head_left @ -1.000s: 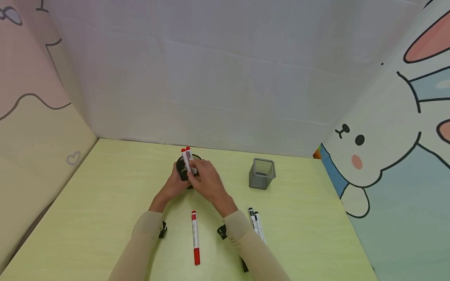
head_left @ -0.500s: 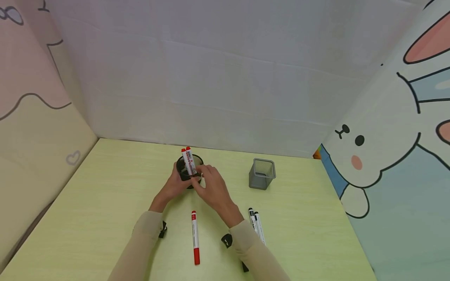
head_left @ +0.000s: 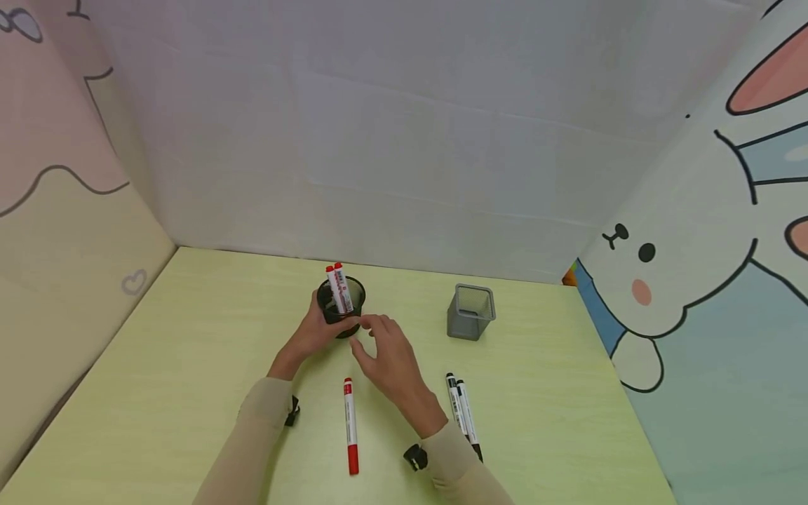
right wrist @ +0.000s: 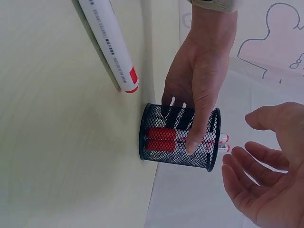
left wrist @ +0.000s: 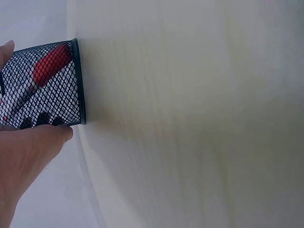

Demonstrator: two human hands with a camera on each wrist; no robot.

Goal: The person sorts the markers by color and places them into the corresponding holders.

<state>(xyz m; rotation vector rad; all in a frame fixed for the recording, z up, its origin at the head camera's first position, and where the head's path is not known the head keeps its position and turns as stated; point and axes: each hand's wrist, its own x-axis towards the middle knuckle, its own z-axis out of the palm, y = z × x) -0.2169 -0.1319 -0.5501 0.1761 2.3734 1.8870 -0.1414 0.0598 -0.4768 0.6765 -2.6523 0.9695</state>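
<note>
Sitting inside the left grip (head_left: 315,331), a mesh cup (right wrist: 187,159) holds red-tipped markers (head_left: 339,289).

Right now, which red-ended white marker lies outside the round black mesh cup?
The red-ended white marker lying on the yellow table; the other two are inside the black mesh cup.

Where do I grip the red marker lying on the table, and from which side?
Pinch the red marker around mid-barrel, probably best from above with the free right hand, thumb and fingers on its long sides. It lies flat, slim and straight, lengthwise to the person, touching only the table. The left hand is gripping the mesh cup.
</note>
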